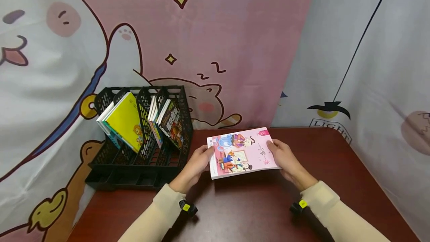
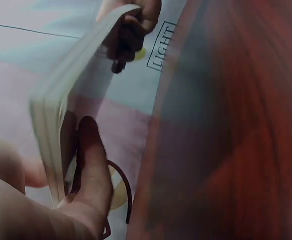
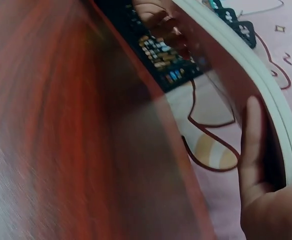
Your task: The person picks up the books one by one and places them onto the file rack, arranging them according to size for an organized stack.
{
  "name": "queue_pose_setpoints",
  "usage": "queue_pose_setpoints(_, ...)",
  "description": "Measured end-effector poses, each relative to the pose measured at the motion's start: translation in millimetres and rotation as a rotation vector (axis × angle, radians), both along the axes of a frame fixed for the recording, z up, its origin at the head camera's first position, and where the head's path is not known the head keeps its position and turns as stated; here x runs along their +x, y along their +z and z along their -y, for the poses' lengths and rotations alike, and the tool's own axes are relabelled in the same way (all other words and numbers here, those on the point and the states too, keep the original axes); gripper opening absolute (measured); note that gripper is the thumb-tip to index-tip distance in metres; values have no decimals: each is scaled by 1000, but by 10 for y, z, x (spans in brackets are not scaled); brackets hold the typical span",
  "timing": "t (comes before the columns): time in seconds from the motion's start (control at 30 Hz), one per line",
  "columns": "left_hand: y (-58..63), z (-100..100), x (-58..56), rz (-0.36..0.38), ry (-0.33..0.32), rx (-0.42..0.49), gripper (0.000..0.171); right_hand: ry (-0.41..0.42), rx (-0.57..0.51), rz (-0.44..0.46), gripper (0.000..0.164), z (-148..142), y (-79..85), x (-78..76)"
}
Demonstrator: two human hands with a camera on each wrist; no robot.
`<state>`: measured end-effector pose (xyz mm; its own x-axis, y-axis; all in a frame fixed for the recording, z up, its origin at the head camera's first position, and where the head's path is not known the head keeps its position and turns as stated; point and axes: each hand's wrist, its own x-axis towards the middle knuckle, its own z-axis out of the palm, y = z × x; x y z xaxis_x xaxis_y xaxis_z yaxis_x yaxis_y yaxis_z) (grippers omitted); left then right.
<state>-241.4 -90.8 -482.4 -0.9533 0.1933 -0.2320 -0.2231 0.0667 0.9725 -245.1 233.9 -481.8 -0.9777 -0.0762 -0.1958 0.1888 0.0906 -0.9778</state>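
Observation:
A pink paperback book (image 1: 243, 152) with cartoon figures on its cover is held above the table, cover facing up toward the head camera. My left hand (image 1: 198, 161) grips its left edge, thumb on the cover and fingers (image 2: 93, 165) underneath. At the opposite edge my right hand (image 1: 285, 156) pinches the book the same way, with fingers (image 3: 253, 145) against its underside. Seen from the left wrist, the book's page edges (image 2: 48, 125) bow slightly between the two hands.
A black desktop file rack (image 1: 141, 174) stands at the table's back left. Leaning in its slots are a yellow book (image 1: 124, 122), a dark-covered book (image 1: 172, 124) and several thin ones. Behind the reddish-brown table (image 1: 248, 212) hangs a cartoon-printed curtain (image 1: 235, 40).

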Motion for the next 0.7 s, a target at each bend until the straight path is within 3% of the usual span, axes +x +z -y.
queue_pose_setpoints(0.17, 53, 20, -165, -27, -124, -62, 51, 97, 2, 35, 62, -218, 48, -86)
queue_pose_setpoints(0.37, 140, 4, -319, -8, -375, -144, 54, 207, -15, 82, 61, -392, 39, -133)
queue_pose_setpoints(0.57, 289, -154, -284, 39, -587, -198, 49, 307, 34, 102, 67, -374, 94, -114)
queue_pose_setpoints(0.7, 298, -230, -218, 46, -633, -160, 45, 341, 70, 91, 66, -392, 163, -131)
